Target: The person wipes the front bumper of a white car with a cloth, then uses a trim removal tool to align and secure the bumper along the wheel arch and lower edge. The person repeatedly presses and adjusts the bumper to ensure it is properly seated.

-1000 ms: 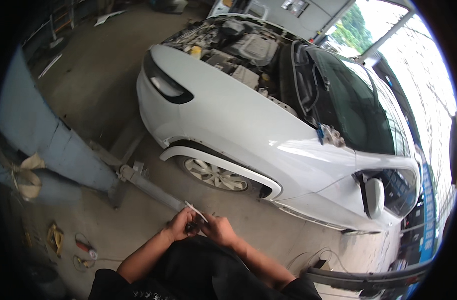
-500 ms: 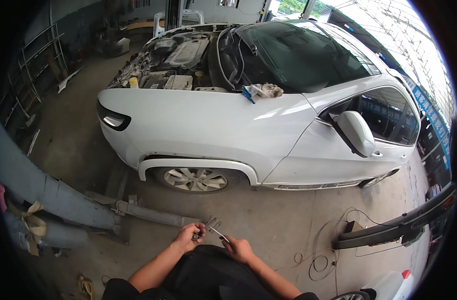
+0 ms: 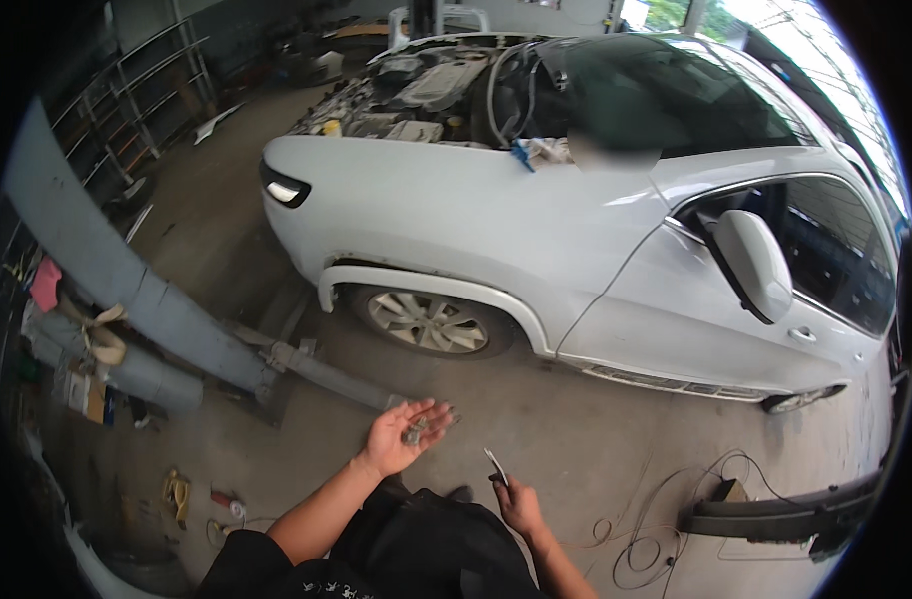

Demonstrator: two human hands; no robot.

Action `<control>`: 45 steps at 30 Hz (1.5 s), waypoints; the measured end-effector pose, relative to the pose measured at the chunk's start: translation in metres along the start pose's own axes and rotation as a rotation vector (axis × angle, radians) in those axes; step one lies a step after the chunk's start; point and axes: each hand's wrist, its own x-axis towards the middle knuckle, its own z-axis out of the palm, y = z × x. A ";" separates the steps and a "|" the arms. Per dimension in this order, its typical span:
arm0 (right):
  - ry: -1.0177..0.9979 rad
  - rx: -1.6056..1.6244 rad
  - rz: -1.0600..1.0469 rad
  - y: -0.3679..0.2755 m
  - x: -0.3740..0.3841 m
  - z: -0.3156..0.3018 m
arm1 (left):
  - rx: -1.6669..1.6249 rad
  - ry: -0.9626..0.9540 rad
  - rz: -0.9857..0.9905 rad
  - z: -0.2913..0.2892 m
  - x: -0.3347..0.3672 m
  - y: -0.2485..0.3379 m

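Left hand [image 3: 389,446]: palm turned up, fingers loosely extended, a few small metallic-looking pieces [image 3: 413,433] lying on palm and finger roots; too small to tell their kind. Right hand [image 3: 519,504]: closed round the lower end of a slim tool [image 3: 494,465], pale tip pointing up and leftward, dark near the grip. Hands apart, both in front of the body, above the concrete floor [image 3: 576,439]. Tool tip clear of the pieces and of the car.

Beyond the hands, a white car [image 3: 456,215], side-on, nose to the left. Engine bay [image 3: 426,90] uncovered. Pale wheel-arch trim [image 3: 446,284] over the front wheel [image 3: 426,321], dark gap between its upper edge and the fender. Blue-and-whitish cloth [image 3: 548,152] lies at the base of the windscreen. Door mirror [image 3: 752,265] folded out.

Left side: blue-grey post [image 3: 127,262], leaning in the fisheye view; a grey metal arm [image 3: 331,377] runs from its foot toward the left hand, its end partly hidden. Yellow object [image 3: 177,497] and a red-bodied tool [image 3: 228,502] on the floor, near each other. Right side: coiled hose [image 3: 631,561] on the floor, beside a long dark bumper-like piece [image 3: 775,517].
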 end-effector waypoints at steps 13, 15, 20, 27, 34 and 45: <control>-0.268 -0.156 0.026 0.001 0.070 0.033 | 0.036 0.087 0.127 -0.070 0.038 0.046; -0.292 -0.169 0.056 -0.006 0.095 0.030 | 0.076 0.154 0.119 -0.085 0.061 0.063; -0.219 -0.340 0.085 0.004 0.138 0.012 | 0.152 0.269 0.035 -0.096 0.157 0.112; -0.148 -0.363 0.178 0.014 0.193 -0.020 | 0.250 0.420 -0.065 -0.070 0.299 0.146; -0.294 -0.385 0.179 0.049 0.257 -0.066 | 0.237 0.604 -0.042 -0.058 0.374 0.132; -0.473 -0.444 0.138 0.085 0.319 -0.110 | 0.325 0.707 0.046 -0.048 0.389 0.125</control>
